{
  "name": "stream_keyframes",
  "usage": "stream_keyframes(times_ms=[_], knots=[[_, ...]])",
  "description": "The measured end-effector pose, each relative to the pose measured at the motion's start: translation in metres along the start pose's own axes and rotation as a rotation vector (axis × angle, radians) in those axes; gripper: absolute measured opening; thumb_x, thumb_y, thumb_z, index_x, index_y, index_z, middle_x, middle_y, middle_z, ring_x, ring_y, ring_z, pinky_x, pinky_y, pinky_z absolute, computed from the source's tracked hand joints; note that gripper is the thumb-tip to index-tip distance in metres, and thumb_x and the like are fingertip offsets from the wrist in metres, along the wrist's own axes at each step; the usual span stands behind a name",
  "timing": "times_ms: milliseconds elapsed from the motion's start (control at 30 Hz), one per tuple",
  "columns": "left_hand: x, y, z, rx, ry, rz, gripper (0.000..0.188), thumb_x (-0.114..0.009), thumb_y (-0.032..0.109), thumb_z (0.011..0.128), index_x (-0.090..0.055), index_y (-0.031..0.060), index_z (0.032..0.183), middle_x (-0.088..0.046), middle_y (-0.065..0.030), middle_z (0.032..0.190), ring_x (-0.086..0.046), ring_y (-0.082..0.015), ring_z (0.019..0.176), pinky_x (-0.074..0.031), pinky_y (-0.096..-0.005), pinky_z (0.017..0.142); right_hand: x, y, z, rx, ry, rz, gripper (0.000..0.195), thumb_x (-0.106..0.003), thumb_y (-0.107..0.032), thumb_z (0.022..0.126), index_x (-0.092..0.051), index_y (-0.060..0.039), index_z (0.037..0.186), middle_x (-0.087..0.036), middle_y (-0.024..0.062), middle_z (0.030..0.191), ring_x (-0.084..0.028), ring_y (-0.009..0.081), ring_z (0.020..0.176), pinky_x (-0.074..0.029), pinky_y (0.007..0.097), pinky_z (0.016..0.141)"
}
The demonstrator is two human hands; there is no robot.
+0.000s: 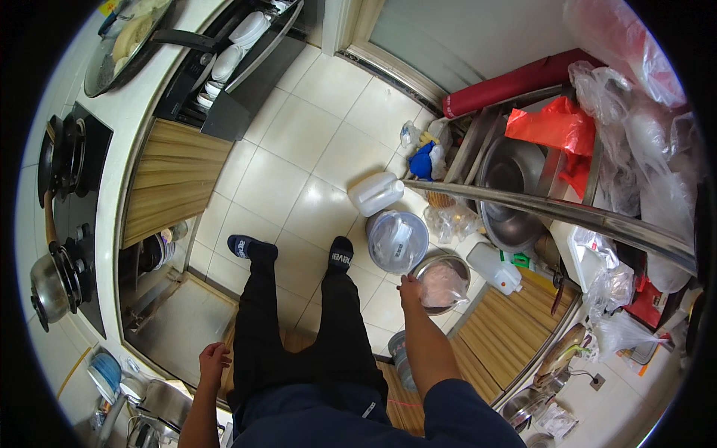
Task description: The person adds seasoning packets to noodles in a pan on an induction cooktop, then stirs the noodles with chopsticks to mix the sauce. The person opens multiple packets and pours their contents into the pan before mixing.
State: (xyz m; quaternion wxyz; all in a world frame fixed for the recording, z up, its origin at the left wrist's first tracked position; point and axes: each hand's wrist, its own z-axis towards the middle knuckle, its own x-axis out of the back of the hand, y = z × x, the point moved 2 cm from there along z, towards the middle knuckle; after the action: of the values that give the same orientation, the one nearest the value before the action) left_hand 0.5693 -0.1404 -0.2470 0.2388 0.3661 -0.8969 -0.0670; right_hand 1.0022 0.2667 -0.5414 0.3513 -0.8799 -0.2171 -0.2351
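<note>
My right hand (411,290) reaches down and grips the near-left rim of a metal bowl (466,273). A clear plastic bag with pale pink contents (442,284) fills most of that bowl; what the contents are cannot be made out. Just beyond the bowl stands a round plastic bucket (374,262) with clear plastic wrap and a labelled packet (401,238) on top. My left hand (214,361) hangs beside my left thigh with loosely bent fingers and nothing in it.
Plastic jugs lie nearby, one (376,193) past the bucket and one (493,267) right of the bowl. A metal rack (538,210) holds a large steel basin (512,168) and bags. At the far left, an open dish drawer (229,106) juts out over the tiled floor (313,140).
</note>
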Motion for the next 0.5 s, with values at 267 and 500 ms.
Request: stream_keyframes(times_ms=[267, 500], knots=[[-0.013, -0.008, 0.000, -0.093, -0.158, -0.147, 0.030, -0.060, 0.026, 0.093, -0.061, 0.0035, 0.113, -0.066, -0.0064, 0.088, -0.059, -0.0125, 0.066, -0.048, -0.0253, 0.057, -0.039, -0.035, -0.071, 0.144, -0.419, -0.449, 0.039, -0.060, -0.031, 0.084, -0.069, 0.0058, 0.095, -0.065, 0.0149, 0.069, -0.061, 0.0225, 0.056, -0.052, 0.0351, 0.057], [0.057, 0.116, -0.043, -0.316, 0.087, -0.627, 0.031, -0.062, 0.027, 0.094, -0.061, 0.0057, 0.117, -0.066, -0.0042, 0.094, -0.061, -0.0123, 0.071, -0.049, -0.0257, 0.061, -0.107, -0.174, -0.204, 0.174, -0.787, -0.508, 0.026, -0.063, -0.020, 0.085, -0.065, 0.0018, 0.099, -0.067, 0.0098, 0.080, -0.066, 0.0201, 0.063, -0.049, 0.0287, 0.050]])
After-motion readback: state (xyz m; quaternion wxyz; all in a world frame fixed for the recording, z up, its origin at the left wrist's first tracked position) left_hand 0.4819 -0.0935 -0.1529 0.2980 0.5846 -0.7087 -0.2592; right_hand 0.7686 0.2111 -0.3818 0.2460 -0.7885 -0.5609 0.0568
